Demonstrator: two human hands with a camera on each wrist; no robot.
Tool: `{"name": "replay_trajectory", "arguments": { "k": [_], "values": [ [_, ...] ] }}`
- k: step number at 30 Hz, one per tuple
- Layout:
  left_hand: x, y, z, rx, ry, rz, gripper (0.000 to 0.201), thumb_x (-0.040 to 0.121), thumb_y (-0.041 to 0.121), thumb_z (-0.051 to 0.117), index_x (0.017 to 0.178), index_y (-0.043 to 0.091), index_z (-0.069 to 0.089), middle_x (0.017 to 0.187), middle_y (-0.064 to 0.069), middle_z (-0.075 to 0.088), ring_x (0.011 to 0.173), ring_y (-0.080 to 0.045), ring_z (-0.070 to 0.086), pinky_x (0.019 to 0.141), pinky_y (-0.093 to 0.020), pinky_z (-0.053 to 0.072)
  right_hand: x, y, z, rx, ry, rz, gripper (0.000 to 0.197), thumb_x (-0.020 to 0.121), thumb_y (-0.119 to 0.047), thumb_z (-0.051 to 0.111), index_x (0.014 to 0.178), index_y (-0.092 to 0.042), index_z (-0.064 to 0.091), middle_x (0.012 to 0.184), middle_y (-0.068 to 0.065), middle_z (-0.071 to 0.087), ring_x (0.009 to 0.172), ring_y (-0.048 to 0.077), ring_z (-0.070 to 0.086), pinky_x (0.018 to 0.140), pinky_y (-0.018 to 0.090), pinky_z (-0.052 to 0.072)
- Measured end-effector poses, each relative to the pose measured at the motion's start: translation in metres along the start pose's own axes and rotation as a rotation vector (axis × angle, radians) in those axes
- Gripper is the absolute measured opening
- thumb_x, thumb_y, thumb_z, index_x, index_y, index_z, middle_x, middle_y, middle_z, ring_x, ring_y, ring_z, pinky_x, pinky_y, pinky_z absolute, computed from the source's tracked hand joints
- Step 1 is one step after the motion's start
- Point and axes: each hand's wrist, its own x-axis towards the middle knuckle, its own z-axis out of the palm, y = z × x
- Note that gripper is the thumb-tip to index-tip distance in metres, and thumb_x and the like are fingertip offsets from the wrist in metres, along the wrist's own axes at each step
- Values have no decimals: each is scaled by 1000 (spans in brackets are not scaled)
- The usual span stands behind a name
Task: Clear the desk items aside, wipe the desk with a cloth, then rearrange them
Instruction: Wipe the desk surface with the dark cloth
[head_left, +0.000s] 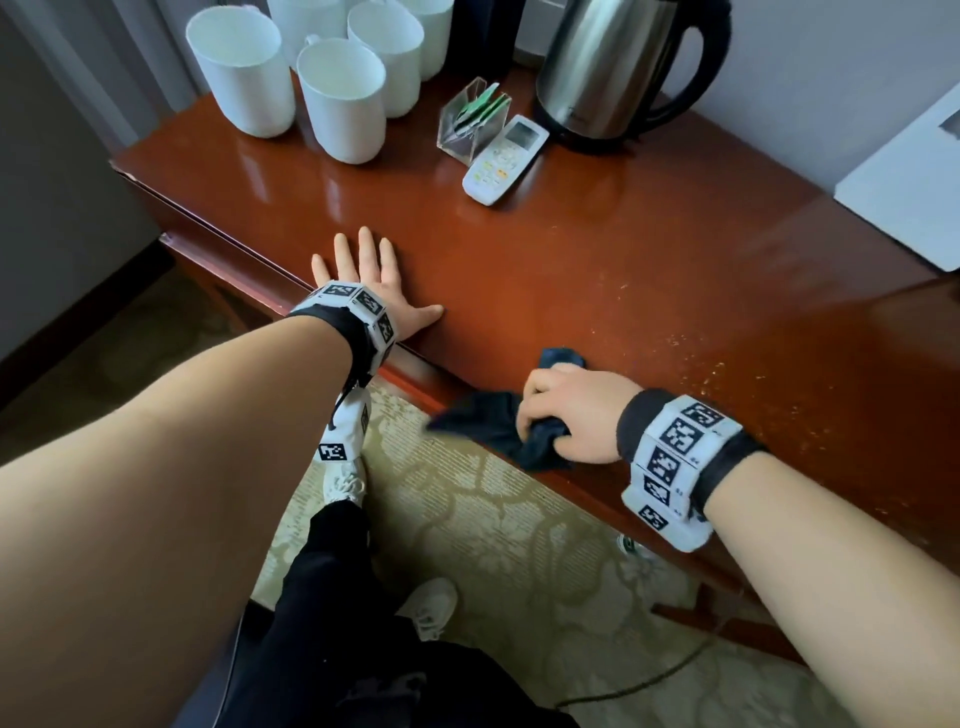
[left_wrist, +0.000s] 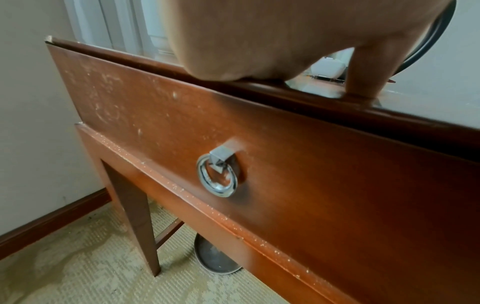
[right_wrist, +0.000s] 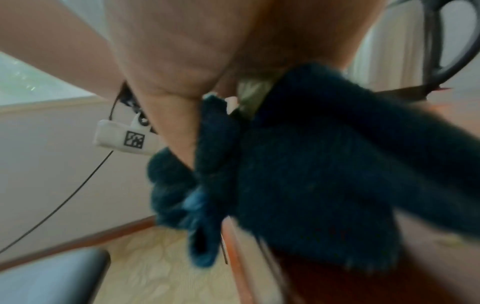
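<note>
Head view: the right hand (head_left: 571, 415) grasped a dark cloth (head_left: 498, 426), fingers curled into a bunched fold, at the near edge of the desk (head_left: 597, 270); one corner of the cloth hung past the edge. The left hand (head_left: 371, 278) lay flat and released on the desk top, fingers straight, holding nothing. White mugs (head_left: 343, 98), a kettle (head_left: 608, 67), a remote (head_left: 504, 158) and a clear sachet holder (head_left: 470, 122) stood grouped at the far side, well apart from the cloth.

Left wrist view: the thumb (left_wrist: 363, 74) pressed on the desk edge above a drawer (left_wrist: 285, 154) with a ring pull (left_wrist: 218, 176).

Right wrist view: blurred; the cloth (right_wrist: 311, 164) appeared soft, light and limp. Judgement: it should be gripped in a wad under the palm, as loose corners would trail. The mugs were likely fragile and should be taken by the body or handle
</note>
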Motion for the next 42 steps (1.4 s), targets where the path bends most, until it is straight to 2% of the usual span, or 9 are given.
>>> {"name": "replay_trajectory", "arguments": {
  "k": [2,8,13,18,24,27,30,36,42],
  "values": [
    [1,0,1,1,2,-5,101,81,74,38,150,18,-10,157,-2,-19,144,-27,-19,115,-50,-9,-6,6,-13,95,15,48,36,81,-8,49,108,-30,60,118,-4,45,111,20,45,80,33,43],
    [0,1,1,-1,11,-7,100,82,72,39,150,17,-10,157,-2,-19,144,-27,-19,115,-50,-10,33,11,-56,237,566,282,36,88,-15,52,122,-27,53,129,3,40,124,24,35,95,35,39],
    [3,2,2,-3,10,-13,91,87,66,35,150,17,-9,157,-2,-19,144,-27,-19,115,-51,-10,75,-2,-38,210,328,339,48,95,-32,47,141,-31,34,144,2,30,132,27,25,102,40,36],
    [3,1,2,2,7,-12,83,92,59,32,150,16,-7,157,-3,-18,144,-28,-18,115,-52,-9,57,-10,-17,171,315,169,38,88,-29,56,126,-32,48,129,1,40,123,24,35,95,37,42],
    [3,2,-1,1,-13,-8,82,93,58,32,150,16,-9,157,-3,-19,144,-28,-20,116,-51,-9,17,3,-24,105,-41,82,28,82,-14,55,105,-29,58,107,-3,42,97,23,51,82,36,46],
    [4,0,0,-5,-12,-9,93,86,67,35,150,17,-10,157,-2,-20,144,-28,-20,115,-51,-10,12,24,-46,194,188,196,28,82,-14,55,105,-29,59,102,-2,41,89,23,50,76,31,42],
    [4,0,1,-9,-22,-6,101,82,73,38,150,17,-12,157,-2,-21,144,-28,-21,115,-51,-10,22,46,-70,243,499,335,30,86,-16,53,113,-28,56,121,4,42,111,28,45,90,35,40],
    [7,2,-4,-28,-44,-32,104,79,72,45,150,18,-9,157,-2,-18,144,-28,-19,115,-50,-9,58,36,-50,147,242,399,39,87,-28,56,126,-28,47,134,9,37,121,35,39,95,40,40],
    [25,29,-29,-132,-41,33,104,75,64,60,150,23,1,158,-7,-5,145,-31,-12,117,-52,-1,41,41,-66,230,23,263,17,84,-13,56,93,-27,55,102,4,51,82,27,54,73,33,47]
  ]
}}
